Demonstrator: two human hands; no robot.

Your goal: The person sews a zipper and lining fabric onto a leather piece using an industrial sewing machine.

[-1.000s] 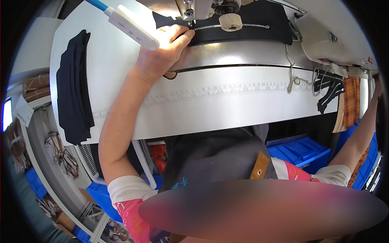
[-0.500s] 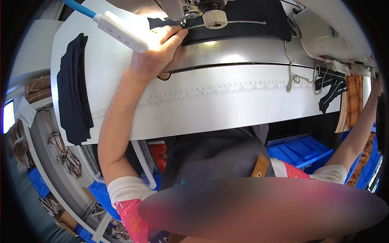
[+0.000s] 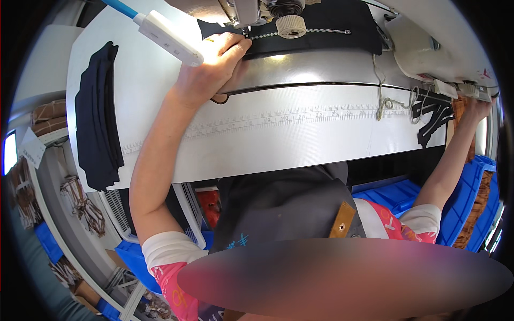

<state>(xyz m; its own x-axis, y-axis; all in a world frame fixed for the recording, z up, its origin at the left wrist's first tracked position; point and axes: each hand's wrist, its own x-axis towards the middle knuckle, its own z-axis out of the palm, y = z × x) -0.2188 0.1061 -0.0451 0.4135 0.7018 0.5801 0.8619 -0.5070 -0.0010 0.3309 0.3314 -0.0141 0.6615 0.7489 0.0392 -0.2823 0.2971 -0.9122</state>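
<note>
**A:** ok so where's the metal zipper (image 3: 327,30) compared to the left hand (image 3: 209,69)?

**B:** Just right of it, on the black fabric (image 3: 342,44), silver teeth running left to right. Its left end comes right up to the thumb and forefinger, next to the presser foot (image 3: 247,32).

**A:** Is that hand pinching it?

**B:** Can't tell tbh. The thumb and forefinger are bunched close together, but the tips block whatever's under them.

**A:** And the right hand (image 3: 478,108)?

**B:** Way over on the right, up against the right end of the sewing machine (image 3: 455,45), well apart from the zipper. Fingertips are hidden there, so no clue if it's gripping anything.

**A:** Anything else hard to see?

**B:** Yeah, the cream knob (image 3: 290,27) covers a middle stretch of the teeth, and the fabric's far edge is cut off along the top, same as the machine's head.
</note>
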